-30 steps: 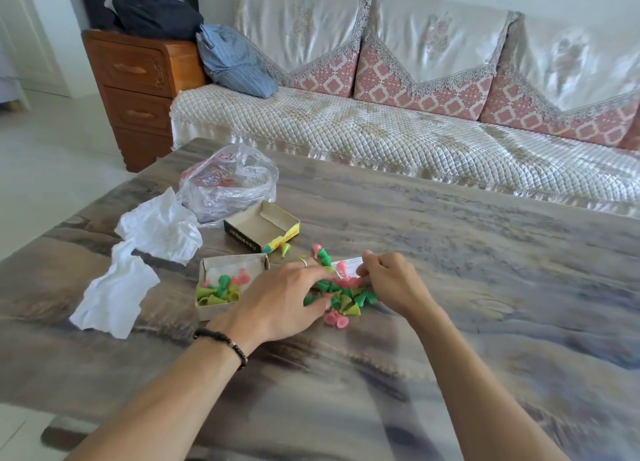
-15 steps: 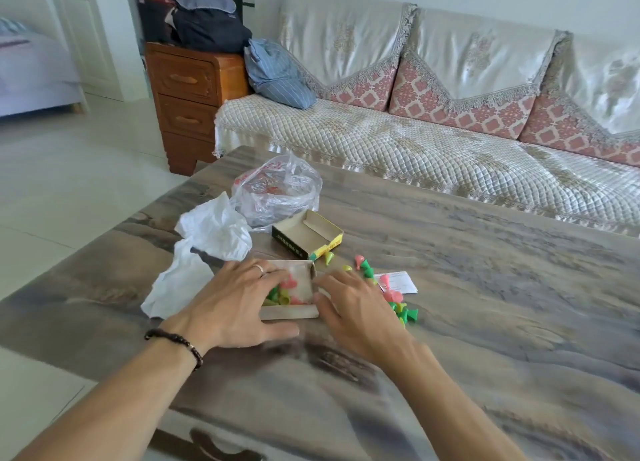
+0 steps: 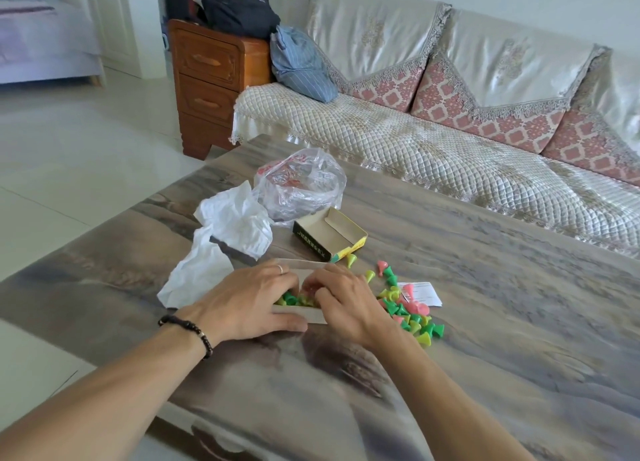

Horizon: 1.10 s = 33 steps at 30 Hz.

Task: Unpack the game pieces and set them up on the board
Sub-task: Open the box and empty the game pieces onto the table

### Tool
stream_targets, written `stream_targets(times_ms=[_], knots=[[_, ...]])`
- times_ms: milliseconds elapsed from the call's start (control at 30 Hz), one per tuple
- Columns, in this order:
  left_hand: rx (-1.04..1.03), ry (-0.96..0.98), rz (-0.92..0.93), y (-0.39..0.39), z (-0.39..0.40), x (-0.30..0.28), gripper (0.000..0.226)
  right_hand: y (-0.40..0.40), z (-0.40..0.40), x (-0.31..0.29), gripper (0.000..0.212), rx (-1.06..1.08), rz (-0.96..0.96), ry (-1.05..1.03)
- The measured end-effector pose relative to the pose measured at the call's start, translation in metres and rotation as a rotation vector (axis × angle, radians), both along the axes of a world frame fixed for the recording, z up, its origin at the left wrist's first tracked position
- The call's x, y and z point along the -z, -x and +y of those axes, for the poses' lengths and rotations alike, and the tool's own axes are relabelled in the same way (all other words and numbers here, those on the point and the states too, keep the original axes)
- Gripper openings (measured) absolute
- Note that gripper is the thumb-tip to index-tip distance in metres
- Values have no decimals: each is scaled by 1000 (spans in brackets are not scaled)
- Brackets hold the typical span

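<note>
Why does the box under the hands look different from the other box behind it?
The tray under the hands has green and pink game pieces in it; the box half behind shows none.
The tray's walls look plain white; the box half has a dark side with print and a yellow edge.
The left hand and right hand are on the tray; nothing touches the box half.
Both are open cardboard halves on the table.

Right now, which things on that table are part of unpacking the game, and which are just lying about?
Part of the job:
- small white cardboard tray of pieces, held by left hand and right hand
- loose green, yellow and pink plastic pawns
- empty box lid

Lying about:
- crumpled white paper
- clear plastic bag
- printed paper slip
</note>
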State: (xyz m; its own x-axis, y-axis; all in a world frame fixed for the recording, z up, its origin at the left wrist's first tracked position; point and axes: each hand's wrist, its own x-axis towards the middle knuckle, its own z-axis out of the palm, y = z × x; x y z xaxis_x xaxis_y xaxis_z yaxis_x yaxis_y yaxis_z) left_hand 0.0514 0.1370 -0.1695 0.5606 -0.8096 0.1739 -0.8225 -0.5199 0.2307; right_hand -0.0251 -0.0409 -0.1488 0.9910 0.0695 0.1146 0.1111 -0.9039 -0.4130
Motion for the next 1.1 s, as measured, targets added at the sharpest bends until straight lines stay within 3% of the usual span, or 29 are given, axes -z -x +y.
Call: stream_targets(times_ms=[133,267,400,700,867,1000,1100], knots=[[-2,48,23,3,-2,2,58,-3,8,4,36,19,-76,51],[-42,88,-45,7,-4,7,72,-3,13,8,43,34,-143,111],[-65,184,-49,11,-3,10,50,-5,11,11,51,66,-174,71],[-273,450,173,12,-14,5,43,-14,13,11,62,258,-147,-237],[-267,570,252,11,-20,-4,47,-18,14,6,59,295,-198,-398],[-245,639,191,9,-26,-9,46,-14,11,-2,62,355,-360,-368],[-211,629,84,13,-31,-18,42,-8,-5,-8,63,398,-425,-464]])
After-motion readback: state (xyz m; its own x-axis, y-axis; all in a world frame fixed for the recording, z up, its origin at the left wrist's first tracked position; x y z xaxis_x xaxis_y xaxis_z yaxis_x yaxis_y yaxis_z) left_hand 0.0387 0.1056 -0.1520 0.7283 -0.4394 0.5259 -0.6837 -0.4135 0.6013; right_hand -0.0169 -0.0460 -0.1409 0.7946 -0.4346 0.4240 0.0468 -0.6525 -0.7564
